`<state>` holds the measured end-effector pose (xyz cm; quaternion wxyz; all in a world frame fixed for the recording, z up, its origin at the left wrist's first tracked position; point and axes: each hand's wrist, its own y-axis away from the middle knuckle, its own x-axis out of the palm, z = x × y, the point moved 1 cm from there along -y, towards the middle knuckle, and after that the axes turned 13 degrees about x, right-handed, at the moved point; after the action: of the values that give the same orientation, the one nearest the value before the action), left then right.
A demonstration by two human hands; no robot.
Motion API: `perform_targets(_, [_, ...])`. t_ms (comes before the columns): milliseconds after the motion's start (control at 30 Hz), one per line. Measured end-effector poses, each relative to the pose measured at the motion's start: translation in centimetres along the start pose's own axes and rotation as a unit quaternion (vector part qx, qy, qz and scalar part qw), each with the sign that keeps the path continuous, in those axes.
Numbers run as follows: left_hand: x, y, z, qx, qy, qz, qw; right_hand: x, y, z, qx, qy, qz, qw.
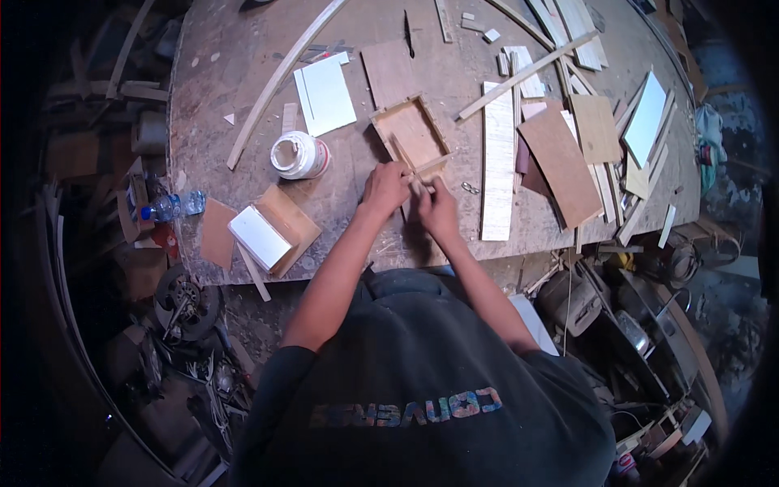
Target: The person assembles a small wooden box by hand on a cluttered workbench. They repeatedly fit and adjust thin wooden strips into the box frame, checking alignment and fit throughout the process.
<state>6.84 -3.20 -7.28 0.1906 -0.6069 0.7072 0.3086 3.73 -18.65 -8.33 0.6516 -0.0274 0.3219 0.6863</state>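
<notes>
A shallow open wooden box (422, 104) lies on the workbench in front of me, with thin walls and a light brown bottom. My left hand (386, 190) is closed at the box's near left corner, its fingertips gripping the near wall. Close beside it, my right hand (439, 213) has its fingers drawn together at the same wall; what they pinch is hidden. A thin wooden strip (400, 149) slants across the inside of the box, its lower end by my left fingers. Beyond the box lies a flat brown board (388, 71).
An open white tub (306, 157) stands to the left, near a white panel (326, 95). At the near left are a white block (260, 237) and a plastic bottle (168, 206). Planks (497, 187), thin boards (560, 166) and small scissors (471, 188) lie to the right.
</notes>
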Motion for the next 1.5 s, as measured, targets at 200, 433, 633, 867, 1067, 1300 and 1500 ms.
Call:
perform_targets(200, [0.1, 0.1, 0.0, 0.002, -0.015, -0.003, 1.000, -0.9, 3.2, -3.6, -0.010, -0.007, -0.001, 1.000])
perform_targets(433, [0.2, -0.5, 0.0, 0.030, -0.022, -0.024, 0.999, -1.9, 2.2, -2.8, 0.001, 0.004, -0.007, 1.000])
perform_targets(633, [0.7, -0.8, 0.7, 0.044, -0.019, -0.024, 0.999, -2.5, 1.9, -1.5, 0.019, 0.028, 0.015, 0.999])
perform_targets(867, [0.5, -0.6, 0.2, 0.019, -0.025, -0.032, 0.999, -1.3, 0.8, -1.9, -0.013, 0.011, -0.006, 1.000])
perform_targets(1067, [0.1, -0.8, -0.8, 0.012, -0.007, -0.022, 1.000, 0.0, -1.8, 0.6, -0.048, 0.011, -0.026, 0.998])
perform_targets(1300, [0.0, -0.9, -1.1, -0.005, -0.007, -0.010, 1.000, -2.2, 1.8, -2.2, 0.028, 0.025, 0.014, 0.999])
perform_targets(1500, [0.4, -1.3, 0.2, 0.009, -0.019, -0.030, 0.999, -3.5, 1.9, -2.2, 0.007, 0.024, 0.011, 1.000])
